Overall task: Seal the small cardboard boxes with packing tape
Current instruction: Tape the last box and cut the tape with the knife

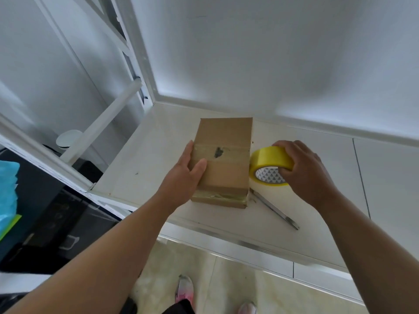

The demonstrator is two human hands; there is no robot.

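A small brown cardboard box (pixel 223 159) lies flat on the white counter (pixel 147 164), with clear tape across its middle and along its near edge. My left hand (pixel 183 175) holds the box's left side, thumb on top and fingers along the edge. Right beside the box stands a yellow roll of packing tape (pixel 268 160), tilted on the counter. My right hand (pixel 305 172) grips the roll from above, fingers over its rim and thumb at the core.
A slim metal utility knife (pixel 275 210) lies on the counter just right of the box's near corner. White walls close the counter at the back. A white rail and dark furniture (pixel 45 223) stand to the left. The floor and my shoes show below.
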